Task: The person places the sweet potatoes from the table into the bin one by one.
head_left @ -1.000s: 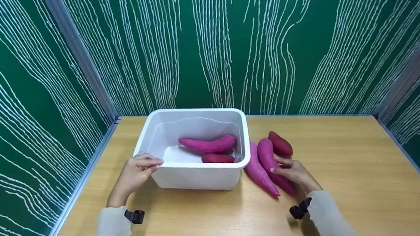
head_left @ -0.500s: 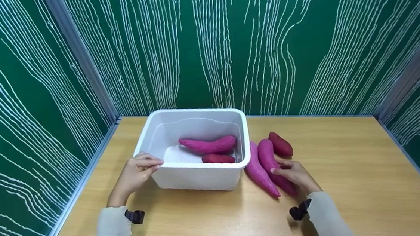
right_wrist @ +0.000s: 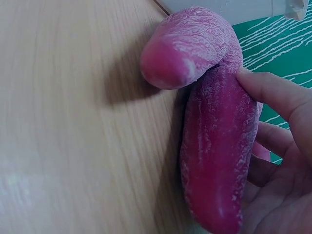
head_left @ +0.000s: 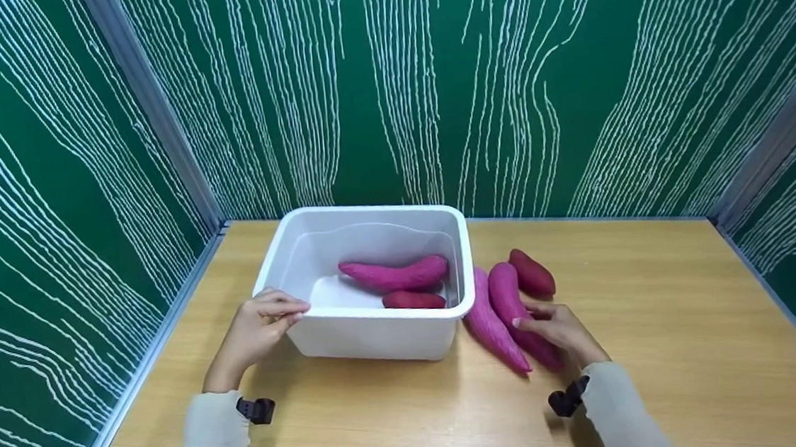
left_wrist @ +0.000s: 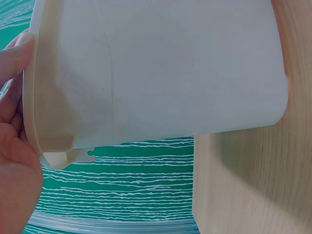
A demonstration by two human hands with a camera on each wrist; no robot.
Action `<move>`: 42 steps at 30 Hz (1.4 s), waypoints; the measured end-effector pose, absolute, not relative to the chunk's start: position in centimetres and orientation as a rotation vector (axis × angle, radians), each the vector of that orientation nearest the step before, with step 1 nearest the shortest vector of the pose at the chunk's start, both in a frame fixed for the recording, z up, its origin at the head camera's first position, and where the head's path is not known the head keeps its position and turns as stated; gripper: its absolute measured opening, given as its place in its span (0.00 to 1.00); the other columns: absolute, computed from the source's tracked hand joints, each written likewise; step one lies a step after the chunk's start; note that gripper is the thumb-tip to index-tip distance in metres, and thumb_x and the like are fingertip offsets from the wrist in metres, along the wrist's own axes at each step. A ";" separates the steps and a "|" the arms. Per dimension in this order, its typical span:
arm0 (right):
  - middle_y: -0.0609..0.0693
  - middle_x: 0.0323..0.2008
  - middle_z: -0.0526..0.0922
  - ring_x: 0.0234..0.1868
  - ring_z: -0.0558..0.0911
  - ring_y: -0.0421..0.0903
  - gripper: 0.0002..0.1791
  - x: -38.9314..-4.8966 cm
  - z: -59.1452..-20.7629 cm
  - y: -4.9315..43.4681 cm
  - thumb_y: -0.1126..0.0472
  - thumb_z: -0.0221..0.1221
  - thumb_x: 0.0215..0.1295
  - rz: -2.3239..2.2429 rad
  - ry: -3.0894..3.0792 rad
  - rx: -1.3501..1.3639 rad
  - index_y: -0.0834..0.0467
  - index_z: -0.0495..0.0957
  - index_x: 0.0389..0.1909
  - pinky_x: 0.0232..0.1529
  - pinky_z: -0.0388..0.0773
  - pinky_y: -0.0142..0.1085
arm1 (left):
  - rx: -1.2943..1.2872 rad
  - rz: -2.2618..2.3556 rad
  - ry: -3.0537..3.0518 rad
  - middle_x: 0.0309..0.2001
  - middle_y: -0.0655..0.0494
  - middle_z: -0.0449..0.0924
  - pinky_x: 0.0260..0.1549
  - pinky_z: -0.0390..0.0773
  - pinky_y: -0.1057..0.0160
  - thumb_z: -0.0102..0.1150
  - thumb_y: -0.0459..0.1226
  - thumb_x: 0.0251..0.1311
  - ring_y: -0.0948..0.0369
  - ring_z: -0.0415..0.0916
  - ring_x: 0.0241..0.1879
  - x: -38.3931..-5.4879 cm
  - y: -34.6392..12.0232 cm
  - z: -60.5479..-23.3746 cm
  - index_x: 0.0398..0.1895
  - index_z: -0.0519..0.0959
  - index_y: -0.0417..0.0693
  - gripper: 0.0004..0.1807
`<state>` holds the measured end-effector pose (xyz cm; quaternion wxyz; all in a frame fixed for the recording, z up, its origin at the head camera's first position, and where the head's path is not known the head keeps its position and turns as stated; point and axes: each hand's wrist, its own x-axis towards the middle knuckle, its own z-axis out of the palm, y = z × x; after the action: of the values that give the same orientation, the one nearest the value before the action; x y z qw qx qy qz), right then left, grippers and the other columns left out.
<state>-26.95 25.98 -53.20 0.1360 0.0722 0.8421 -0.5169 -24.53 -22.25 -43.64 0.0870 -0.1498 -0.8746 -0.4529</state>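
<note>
My left hand (head_left: 259, 332) pinches the near-left rim of a white plastic bin (head_left: 371, 336), thumb and fingertips at its edge. Inside the bin lie a long pink sweet potato (head_left: 396, 275) and a shorter dark red one. Right of the bin, my right hand (head_left: 559, 326) holds a long pink sweet potato (head_left: 510, 300) that lies on the table. In the right wrist view the thumb presses this sweet potato (right_wrist: 217, 151) from one side, with the fingers curled behind it. Another long pink sweet potato (head_left: 490, 326) lies against it on the bin's side.
A dark red sweet potato (head_left: 533, 274) lies just beyond my right hand. The wooden table (head_left: 399, 422) is bounded by green walls (head_left: 388, 96) with wavy white lines. Metal posts (head_left: 155, 115) stand at the back corners.
</note>
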 end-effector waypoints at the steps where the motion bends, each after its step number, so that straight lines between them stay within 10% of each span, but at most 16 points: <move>1: 0.66 0.68 0.63 0.69 0.61 0.63 0.40 -26.9 -53.2 26.0 0.45 0.64 0.59 -1.499 2.439 0.209 0.57 0.64 0.69 0.70 0.53 0.58 | -0.446 -1.345 -2.606 0.38 0.58 0.84 0.55 0.73 0.55 0.65 0.29 0.56 0.60 0.76 0.45 -24.5 -22.3 -43.7 0.37 0.88 0.52 0.10; 42: 0.64 0.64 0.71 0.63 0.69 0.57 0.36 -26.8 -53.3 25.7 0.50 0.62 0.62 -1.523 2.488 0.141 0.62 0.66 0.67 0.68 0.62 0.51 | -0.464 -1.351 -2.592 0.37 0.58 0.85 0.50 0.74 0.64 0.64 0.26 0.54 0.60 0.76 0.44 -24.6 -22.1 -43.6 0.36 0.88 0.49 0.11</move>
<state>-26.77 25.72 -53.29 0.1101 0.0481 0.8467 -0.5183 -24.56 -22.11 -43.63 0.0910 -0.1561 -0.8722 -0.4546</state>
